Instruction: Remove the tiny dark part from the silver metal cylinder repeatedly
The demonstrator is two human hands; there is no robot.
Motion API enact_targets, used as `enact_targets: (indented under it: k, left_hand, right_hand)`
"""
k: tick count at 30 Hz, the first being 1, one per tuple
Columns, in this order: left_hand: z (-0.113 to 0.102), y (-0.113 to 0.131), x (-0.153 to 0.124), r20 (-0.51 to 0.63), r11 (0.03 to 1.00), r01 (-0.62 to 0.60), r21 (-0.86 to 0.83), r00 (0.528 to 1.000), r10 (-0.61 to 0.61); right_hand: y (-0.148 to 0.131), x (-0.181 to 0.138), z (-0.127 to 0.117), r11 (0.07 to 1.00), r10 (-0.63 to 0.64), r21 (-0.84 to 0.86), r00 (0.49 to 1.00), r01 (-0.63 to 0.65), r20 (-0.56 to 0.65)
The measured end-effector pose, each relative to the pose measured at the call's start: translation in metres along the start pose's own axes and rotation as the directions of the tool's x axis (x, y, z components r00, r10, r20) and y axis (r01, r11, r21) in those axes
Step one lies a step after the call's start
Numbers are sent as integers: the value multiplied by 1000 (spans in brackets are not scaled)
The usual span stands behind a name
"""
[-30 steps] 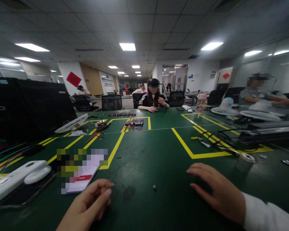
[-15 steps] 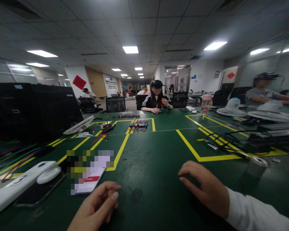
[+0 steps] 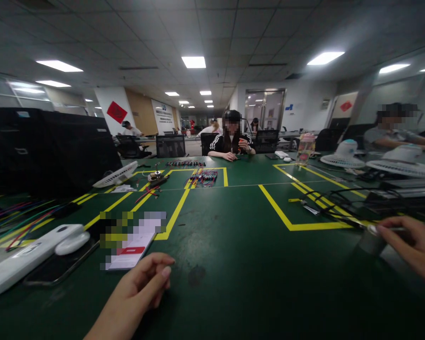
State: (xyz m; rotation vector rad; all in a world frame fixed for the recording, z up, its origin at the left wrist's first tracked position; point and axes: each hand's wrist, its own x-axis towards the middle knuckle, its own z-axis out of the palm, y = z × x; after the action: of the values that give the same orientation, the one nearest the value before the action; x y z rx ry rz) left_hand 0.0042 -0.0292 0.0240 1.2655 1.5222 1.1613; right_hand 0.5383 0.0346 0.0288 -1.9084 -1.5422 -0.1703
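Low over the front of the green table, my left hand (image 3: 140,290) is held loosely curled, thumb and index finger apart, with nothing seen in it. Just beyond it lies a white and red booklet or box (image 3: 136,250), partly blurred out. At the right, my right hand (image 3: 416,243) has its thumb and fingers on the top of a grey roll of tape (image 3: 370,244). The hand covers the roll's right side, so the full grip is hidden.
A white power bank-like block (image 3: 31,257) and a dark phone (image 3: 62,264) lie at left. Wire bundles (image 3: 201,178) sit farther back. Black cables (image 3: 335,208) lie near white fans (image 3: 343,153) at right. A person (image 3: 230,137) sits opposite.
My right hand has moved right, from over the table to the roll of tape. My left hand stays nearly in place. The view has tilted slightly.
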Motion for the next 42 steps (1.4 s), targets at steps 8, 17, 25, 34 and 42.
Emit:
enact_targets:
  k: [8,17,25,34,42]
  left_hand:
    - [-3,-4,1,-14,1000,18,6,1000,-18]
    - [-7,-9,2,6,999,34,-7,999,-34]
    - [-10,-12,4,59,999,32,2,998,-32]
    - [-10,-17,10,86,1000,-1,16,996,0]
    - [-6,-9,3,24,1000,14,-18,1000,-14]
  right_hand:
    - [1,9,-11,996,77,26,964,-86,256]
    - [20,14,-11,955,122,214,930,-205,346]
    - [18,-3,-4,962,96,227,964,-155,249]
    - [-54,-37,39,910,-307,271,949,313,-64]
    - [-209,-88,77,651,-674,599,718,466,174]
